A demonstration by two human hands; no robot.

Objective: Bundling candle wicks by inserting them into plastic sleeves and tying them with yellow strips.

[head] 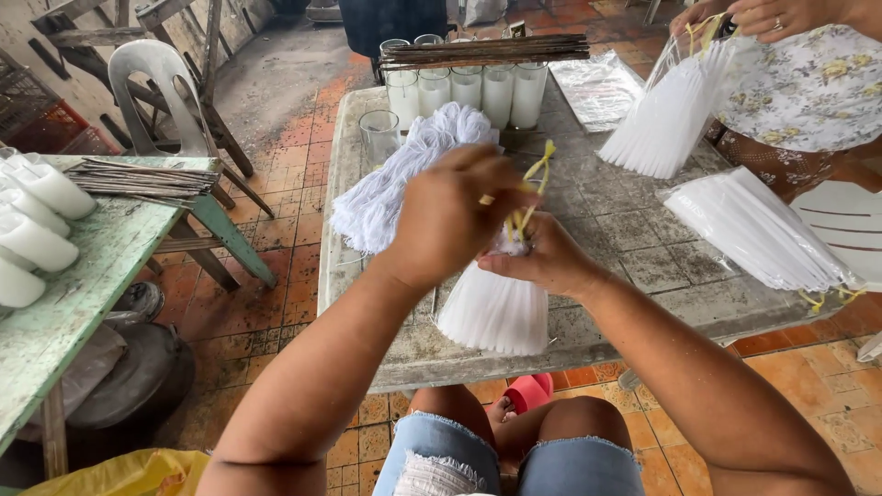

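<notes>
**Two hands at the top of a white bundle**

The person sits at a worn grey table (643,239) with both hands up over a bundle of thin white sticks (493,310). The bundle stands on the table near the front edge, fanned wide at the bottom and pinched tight at the top. It looks wrapped in clear plastic, though that is hard to be sure of from here.

The left hand (450,216) is curled over the top, fingers bent, with a yellow string (537,170) poking up past it — I cannot tell how tightly it grips. The right hand (542,260) is closed around the neck of the bundle, thumb pressed to the side, and holds it there.

Just behind the hands lies a heap of white cord (404,174), touching nothing but the table. Near it stands an empty glass (378,135). Farther back is a row of glasses filled with white wax (467,92), with a stack of dark sticks (485,50) laid across their tops.

At the far right another person (808,83) holds a second white bundle (666,115) up by its top — a third bundle (758,230) lies flat on the table beside them.

To the left is a green table (73,294) with white candles (37,230) on it.
</notes>
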